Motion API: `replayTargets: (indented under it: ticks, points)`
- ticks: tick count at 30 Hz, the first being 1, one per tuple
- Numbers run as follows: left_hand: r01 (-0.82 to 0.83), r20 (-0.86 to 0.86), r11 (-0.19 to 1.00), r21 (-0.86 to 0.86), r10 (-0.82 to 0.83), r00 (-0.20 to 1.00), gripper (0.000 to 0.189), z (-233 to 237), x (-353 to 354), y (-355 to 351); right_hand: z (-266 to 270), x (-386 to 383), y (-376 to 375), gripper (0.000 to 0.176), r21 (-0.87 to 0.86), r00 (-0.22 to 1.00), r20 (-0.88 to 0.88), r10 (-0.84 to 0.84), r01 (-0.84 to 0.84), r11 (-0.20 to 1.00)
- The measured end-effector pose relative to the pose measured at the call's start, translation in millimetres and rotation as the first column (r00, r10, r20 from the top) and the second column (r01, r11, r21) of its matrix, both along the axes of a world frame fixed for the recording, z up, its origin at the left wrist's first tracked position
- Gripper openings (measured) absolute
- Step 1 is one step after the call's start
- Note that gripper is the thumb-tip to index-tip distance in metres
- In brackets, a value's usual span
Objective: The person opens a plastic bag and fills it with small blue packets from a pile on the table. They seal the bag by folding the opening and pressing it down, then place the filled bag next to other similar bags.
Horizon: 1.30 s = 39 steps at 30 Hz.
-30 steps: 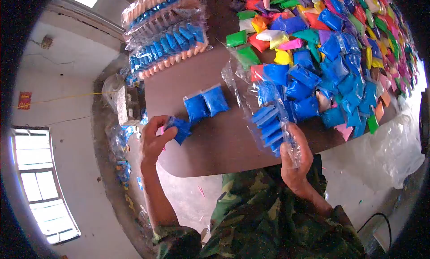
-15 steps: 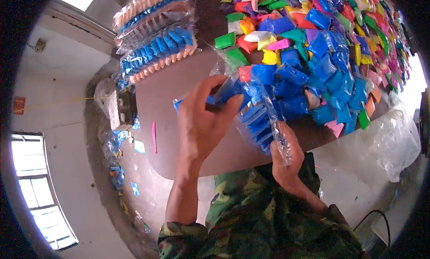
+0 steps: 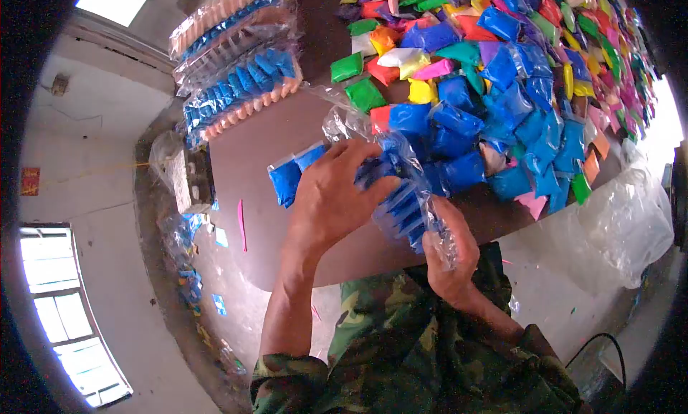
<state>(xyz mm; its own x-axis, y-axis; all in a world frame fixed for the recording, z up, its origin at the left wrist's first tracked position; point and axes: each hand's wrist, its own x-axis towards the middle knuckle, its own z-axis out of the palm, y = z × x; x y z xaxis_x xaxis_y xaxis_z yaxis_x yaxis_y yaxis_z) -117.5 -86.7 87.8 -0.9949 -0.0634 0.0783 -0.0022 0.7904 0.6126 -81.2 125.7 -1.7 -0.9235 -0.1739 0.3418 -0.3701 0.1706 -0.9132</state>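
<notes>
Over the table's near edge, my right hand (image 3: 453, 251) is closed on the side of a clear plastic bag (image 3: 438, 231). Inside the bag, small blue packets (image 3: 405, 212) stand in a tight row. At the bag's upper end my left hand (image 3: 331, 192) curves its thumb and fingers round blue packets, partly hidden by the fingers. Two more blue packets (image 3: 287, 181) stick out on the far side of that hand, over the tabletop. The loose end of the bag (image 3: 344, 120) spreads beyond my left fingers.
Loose packets in many colours (image 3: 459, 49) are heaped across the table (image 3: 279, 249). Filled clear bags (image 3: 240, 77) with blue and peach packets lie at the far left. A pink stick (image 3: 242, 225) rests near the left edge. Crumpled clear plastic (image 3: 602, 220) hangs at the right.
My left hand has moved slightly down and closer to the bag, its fingers now lower over the packets. Blue packets left of it show more. The view has shifted slightly.
</notes>
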Motion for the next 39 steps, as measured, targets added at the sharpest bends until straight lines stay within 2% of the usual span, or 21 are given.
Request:
replayTargets:
  ticks: [3,6,9,12,18,21,24,27,33,36,39]
  points:
    - [0.022,-0.027,1.0,0.007,-0.022,0.999,0.033,-5,0,-3,0,1,0,0.038,0.001,1.0,-0.005,-0.004,0.004,1.0]
    - [0.116,-0.071,0.993,-0.004,-0.116,0.991,0.031,-12,-4,-9,1,1,-1,0.039,0.009,1.0,-0.016,0.002,-0.002,1.0]
    - [-0.006,0.02,0.993,0.117,0.003,1.0,0.032,0,-6,-5,1,1,0,0.039,0.01,1.0,-0.019,0.006,-0.006,1.0]
    - [0.022,0.057,0.999,0.05,-0.025,0.998,0.032,-3,-10,-7,3,2,0,0.039,0.021,1.0,-0.011,0.006,-0.005,1.0]
    - [-0.014,-0.007,1.0,-0.016,0.013,1.0,0.03,-5,-11,3,-2,1,2,0.042,0.044,0.999,-0.033,0.027,-0.026,0.999]
    - [0.119,0.038,0.984,-0.129,-0.115,0.993,0.031,-13,-12,2,-2,3,3,0.042,0.061,0.998,-0.048,0.036,-0.034,0.998]
    - [0.181,-0.075,0.979,-0.093,-0.188,0.979,0.031,-19,-10,-4,-2,1,2,0.042,0.049,0.998,-0.059,0.039,-0.036,0.998]
    - [0.076,-0.106,0.997,-0.012,-0.076,0.991,0.029,-13,-7,-1,-4,1,3,0.042,0.032,0.997,-0.057,0.042,-0.04,0.999]
    - [-0.135,-0.009,0.972,0.193,0.139,0.99,0.028,8,5,-12,-2,0,1,0.039,0.018,0.999,-0.031,0.011,-0.011,1.0]
    - [-0.264,-0.072,0.951,0.161,0.278,0.958,0.022,7,20,-40,2,0,1,0.039,0.035,1.0,-0.027,0.012,-0.011,0.999]
    - [-0.402,-0.119,0.914,-0.054,0.394,0.911,0.024,-5,43,-84,0,1,1,0.039,0.023,1.0,-0.019,0.015,-0.015,1.0]
